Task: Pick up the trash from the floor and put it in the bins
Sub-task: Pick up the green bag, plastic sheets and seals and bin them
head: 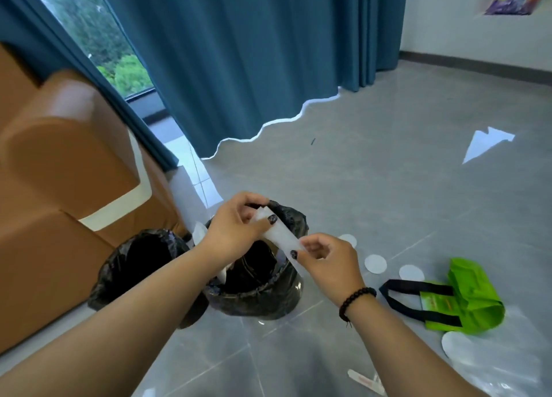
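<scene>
Disposal is under way: left hand point(236, 226) and right hand point(325, 255) both pinch a white paper strip point(279, 237) above the right bin point(257, 295). Next, probably, letting go so it drops inside.

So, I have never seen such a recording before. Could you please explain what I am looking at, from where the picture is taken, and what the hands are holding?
There is no robot here. A camera worn on a person's head looks down at their own two bare hands. The left hand and the right hand both pinch one white crumpled strip of paper above a bin lined with a black plastic bag. A second black-lined bin stands to its left. On the grey tiled floor lie white round paper discs, a bright green fabric bag with black handles and a white folded paper sheet.
</scene>
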Demonstrator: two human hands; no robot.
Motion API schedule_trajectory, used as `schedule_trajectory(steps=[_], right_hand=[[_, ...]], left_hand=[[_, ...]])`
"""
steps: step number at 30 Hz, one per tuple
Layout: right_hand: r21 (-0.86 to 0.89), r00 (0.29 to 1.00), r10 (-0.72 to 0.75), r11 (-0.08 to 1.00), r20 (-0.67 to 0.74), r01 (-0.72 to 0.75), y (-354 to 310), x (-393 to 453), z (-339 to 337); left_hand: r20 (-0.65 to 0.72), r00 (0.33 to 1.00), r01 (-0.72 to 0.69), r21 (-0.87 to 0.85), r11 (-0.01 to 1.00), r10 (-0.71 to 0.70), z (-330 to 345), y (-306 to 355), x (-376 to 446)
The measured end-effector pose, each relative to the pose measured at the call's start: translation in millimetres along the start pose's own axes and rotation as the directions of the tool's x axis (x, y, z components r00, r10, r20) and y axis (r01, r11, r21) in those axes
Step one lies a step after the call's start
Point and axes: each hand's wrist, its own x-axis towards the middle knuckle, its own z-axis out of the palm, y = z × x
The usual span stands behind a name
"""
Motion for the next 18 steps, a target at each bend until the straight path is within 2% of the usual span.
schedule_trajectory(steps=[3,7,9,12,15,18], right_hand=[[-0.06,0.998,0.029,0.998,0.05,-0.026,11,4,5],[-0.095,0.992,0.121,0.988,-0.035,-0.124,26,14,7],[-0.081,0.984,0.161,0.983,-0.072,-0.167,30,20,8],[-0.03,0.972,0.211,0.976,-0.103,-0.215,32,27,18],[-0.066,0.975,0.212,0.974,-0.066,-0.216,33,30,34],[-0.139,0.975,0.221,0.965,-0.011,-0.221,36,29,40]], left_hand=[[-0.054,0.996,-0.06,0.26,0.964,0.076,-14,-25,5],[-0.191,0.972,-0.059,0.371,0.927,0.138,-25,-41,27],[-0.145,0.975,-0.078,0.475,0.877,0.165,-23,-52,41],[0.003,0.984,-0.143,0.606,0.782,0.178,-11,-72,57],[0.121,0.979,-0.201,0.669,0.716,0.162,2,-97,64],[0.18,0.978,-0.202,0.678,0.706,0.108,7,-116,61]])
